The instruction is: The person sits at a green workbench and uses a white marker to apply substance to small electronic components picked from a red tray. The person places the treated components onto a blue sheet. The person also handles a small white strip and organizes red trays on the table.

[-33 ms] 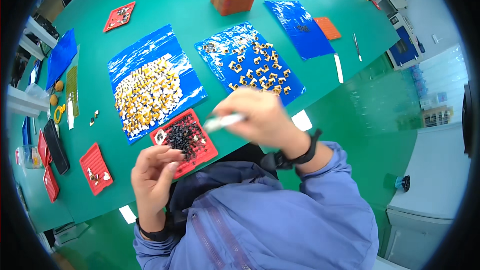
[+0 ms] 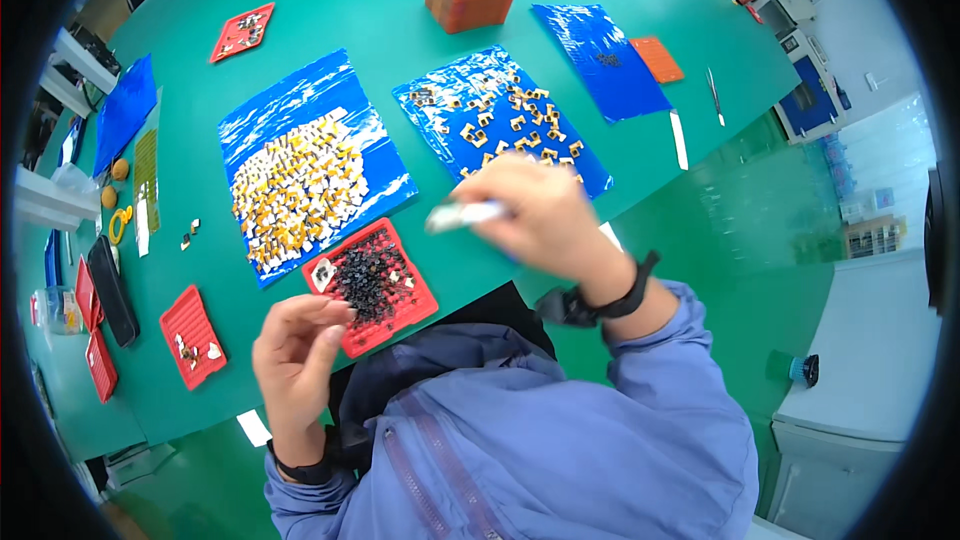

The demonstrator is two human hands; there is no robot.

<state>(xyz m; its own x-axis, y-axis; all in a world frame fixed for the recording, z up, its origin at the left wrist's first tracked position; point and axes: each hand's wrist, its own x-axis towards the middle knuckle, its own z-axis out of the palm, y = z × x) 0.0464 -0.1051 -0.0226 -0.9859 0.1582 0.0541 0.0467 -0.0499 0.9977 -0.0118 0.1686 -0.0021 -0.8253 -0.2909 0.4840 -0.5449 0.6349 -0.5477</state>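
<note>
My right hand point(image 2: 535, 210) grips a white pen-like tool point(image 2: 466, 215), blurred by motion. It hangs above the bench between the red tray and the near edge of the middle blue sheet. Many small black parts point(image 2: 368, 280) are heaped in the red tray point(image 2: 420, 302), with a few white bits among them. Over the tray's near left edge, my left hand point(image 2: 300, 345) has its thumb and fingertips drawn together in a pinch. Whatever may be between them is too small to make out.
White and yellow pieces cover a blue sheet point(image 2: 285, 90); gold-coloured pieces are scattered on a second sheet point(image 2: 430, 130). An orange stack of trays point(image 2: 470, 0) stands at the back. Other red trays point(image 2: 190, 315) lie leftward. Tweezers point(image 2: 715, 98) rest at the far right.
My right hand and the tool have moved right and slightly away from me, off the red tray's edge. The left hand has shifted slightly left.
</note>
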